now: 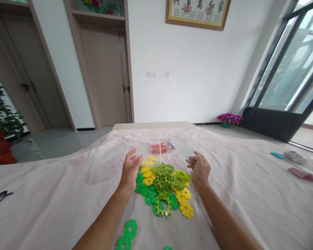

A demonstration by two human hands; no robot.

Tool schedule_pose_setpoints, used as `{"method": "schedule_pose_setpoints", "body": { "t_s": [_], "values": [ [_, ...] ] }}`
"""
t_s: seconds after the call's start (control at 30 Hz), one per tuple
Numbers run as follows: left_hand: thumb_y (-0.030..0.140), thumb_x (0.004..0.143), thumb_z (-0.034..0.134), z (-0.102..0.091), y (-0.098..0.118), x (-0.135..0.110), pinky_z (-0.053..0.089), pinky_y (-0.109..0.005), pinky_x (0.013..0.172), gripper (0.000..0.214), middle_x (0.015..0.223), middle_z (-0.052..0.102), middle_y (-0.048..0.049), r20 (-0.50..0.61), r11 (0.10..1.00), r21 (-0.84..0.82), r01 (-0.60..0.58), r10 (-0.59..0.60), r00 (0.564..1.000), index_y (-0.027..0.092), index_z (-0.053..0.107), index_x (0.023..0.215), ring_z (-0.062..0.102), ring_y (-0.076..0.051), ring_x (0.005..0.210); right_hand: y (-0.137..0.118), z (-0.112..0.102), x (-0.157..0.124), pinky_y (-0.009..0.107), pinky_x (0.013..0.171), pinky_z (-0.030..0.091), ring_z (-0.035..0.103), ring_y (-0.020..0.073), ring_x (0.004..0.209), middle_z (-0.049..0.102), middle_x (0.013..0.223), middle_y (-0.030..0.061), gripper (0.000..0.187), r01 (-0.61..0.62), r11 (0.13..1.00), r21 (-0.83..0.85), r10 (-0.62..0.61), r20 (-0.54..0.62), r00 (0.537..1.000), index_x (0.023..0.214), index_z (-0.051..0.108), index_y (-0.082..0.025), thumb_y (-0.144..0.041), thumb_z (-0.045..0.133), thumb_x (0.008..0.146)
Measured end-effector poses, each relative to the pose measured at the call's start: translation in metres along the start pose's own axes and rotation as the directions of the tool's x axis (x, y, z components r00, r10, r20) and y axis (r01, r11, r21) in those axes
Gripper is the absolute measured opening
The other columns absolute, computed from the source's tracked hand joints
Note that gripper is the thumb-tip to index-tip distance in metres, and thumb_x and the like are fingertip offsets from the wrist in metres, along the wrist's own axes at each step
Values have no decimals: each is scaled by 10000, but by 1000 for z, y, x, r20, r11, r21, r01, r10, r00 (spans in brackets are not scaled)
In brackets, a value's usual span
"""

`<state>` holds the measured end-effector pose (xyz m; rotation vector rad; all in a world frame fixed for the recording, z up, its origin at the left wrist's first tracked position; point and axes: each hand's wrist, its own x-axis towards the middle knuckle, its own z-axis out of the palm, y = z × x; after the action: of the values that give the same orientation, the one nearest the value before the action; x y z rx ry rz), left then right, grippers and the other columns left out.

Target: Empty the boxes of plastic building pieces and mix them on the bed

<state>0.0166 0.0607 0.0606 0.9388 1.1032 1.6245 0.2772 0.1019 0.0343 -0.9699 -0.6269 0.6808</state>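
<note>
Green and yellow plastic pieces (161,180) are heaped between the extended forearms, nearer than the fingers. A clear tray (144,145) is gripped upright at its edge by the left hand (131,167); a translucent sheet (182,146) is pinched by the right hand (200,168). Beyond, a red pack (164,146) is partly overlapped by the tray.
</note>
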Motion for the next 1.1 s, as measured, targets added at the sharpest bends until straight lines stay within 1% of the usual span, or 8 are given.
{"method": "schedule_pose_setpoints", "body": {
  "t_s": [0.13, 0.23, 0.4, 0.53, 0.67, 0.87, 1.0, 1.1],
  "values": [
    [461, 717, 744, 5, 1, -5, 477, -228, 688, 713, 1118, 626, -74, -12, 995, -10, 103, -103, 995, 223, 472, 1332, 619, -133, 856, -18, 11, -9, 182, 339, 387, 571, 117, 445, 607, 572, -35, 351, -41, 997, 70, 34, 89, 995, 941, 625, -144, -400, 653, 703],
    [479, 693, 761, 7, 0, -8, 486, -234, 681, 737, 1087, 636, -59, -19, 990, -23, 140, -140, 990, 235, 469, 1324, 626, -150, 877, -30, 17, -13, 181, 326, 366, 535, 101, 414, 609, 570, -31, 338, -28, 994, 106, 18, 88, 996, 900, 631, -145, -415, 676, 703],
    [475, 699, 752, 7, -2, -9, 483, -231, 700, 700, 1092, 644, -60, -12, 990, 22, 141, -141, 990, 239, 484, 1302, 638, -164, 930, -39, 19, -13, 186, 311, 353, 476, 80, 372, 569, 529, -47, 278, 8, 988, 154, -17, 53, 998, 818, 633, -141, -391, 684, 707],
    [445, 718, 741, 8, -1, -10, 487, -231, 700, 688, 1100, 641, -73, -18, 989, 55, 138, -137, 990, 215, 472, 1308, 643, -159, 906, -45, 22, -16, 181, 309, 336, 467, 82, 379, 576, 527, -39, 252, 33, 980, 198, -38, 21, 999, 858, 650, -141, -350, 669, 718],
    [455, 772, 694, 7, -3, -9, 490, -231, 690, 615, 1120, 640, -74, 1, 985, 73, 154, -154, 988, 224, 466, 1295, 630, -176, 970, -51, 24, -19, 163, 302, 305, 439, 73, 369, 567, 515, -42, 295, -38, 982, 183, 19, 106, 994, 898, 657, -142, -365, 687, 709],
    [460, 764, 710, 9, -5, -10, 513, -209, 629, 555, 1076, 626, -50, 21, 967, 12, 254, -254, 967, 232, 510, 1230, 624, -147, 886, -50, 26, -23, 185, 359, 430, 559, 108, 458, 673, 672, 51, 383, -246, 969, -15, 233, 374, 898, 993, 661, -112, -449, 642, 810],
    [434, 776, 706, 9, -5, -9, 520, -195, 554, 402, 926, 624, -16, 77, 928, -127, 349, -342, 937, 219, 571, 1087, 606, -97, 680, -50, 26, -23, 216, 432, 499, 635, 134, 558, 712, 845, 108, 413, -298, 952, -68, 299, 412, 861, 1096, 648, -119, -449, 468, 927],
    [374, 804, 694, 4, -1, -3, 540, -210, 546, 315, 830, 622, -16, 68, 895, -233, 380, -375, 925, 196, 569, 1033, 614, -103, 622, -48, 23, -21, 215, 452, 500, 649, 134, 598, 713, 945, 119, 382, -258, 959, -114, 282, 424, 861, 1111, 651, -132, -412, 473, 922]
  ]
}}
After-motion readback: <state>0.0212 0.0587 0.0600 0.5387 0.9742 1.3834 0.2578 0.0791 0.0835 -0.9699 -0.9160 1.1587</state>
